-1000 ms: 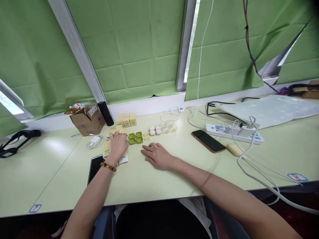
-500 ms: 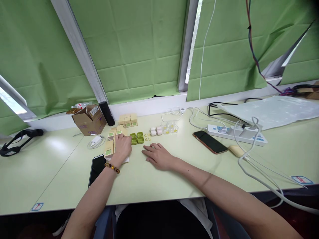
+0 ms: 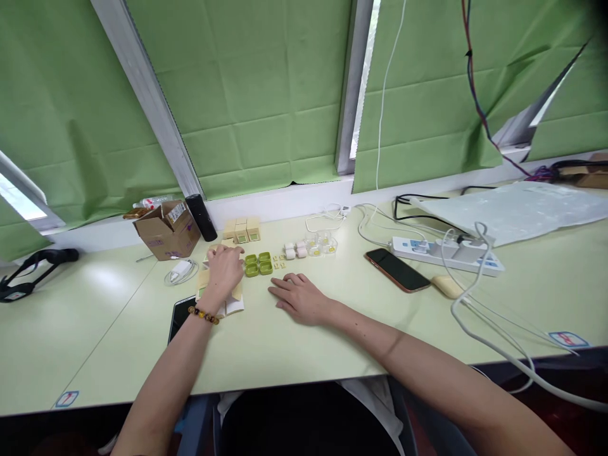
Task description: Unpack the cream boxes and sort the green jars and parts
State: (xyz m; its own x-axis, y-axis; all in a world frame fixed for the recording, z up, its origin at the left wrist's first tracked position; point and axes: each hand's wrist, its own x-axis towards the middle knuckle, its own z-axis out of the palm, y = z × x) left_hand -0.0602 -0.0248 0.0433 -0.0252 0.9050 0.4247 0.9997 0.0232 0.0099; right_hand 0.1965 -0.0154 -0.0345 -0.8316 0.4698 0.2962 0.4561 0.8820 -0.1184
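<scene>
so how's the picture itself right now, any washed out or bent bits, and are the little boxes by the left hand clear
In the head view, daylight washes out the gap at far left and the top right corner falls dark; that view also looks wide-angle, the window frame leaning; there, the little boxes are partly hidden by the left hand, too small for fine detail.

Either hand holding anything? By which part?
Right hand: nothing, resting open on the table. Left hand: at the small tan boxes; whether it grips one can't be told.
</scene>
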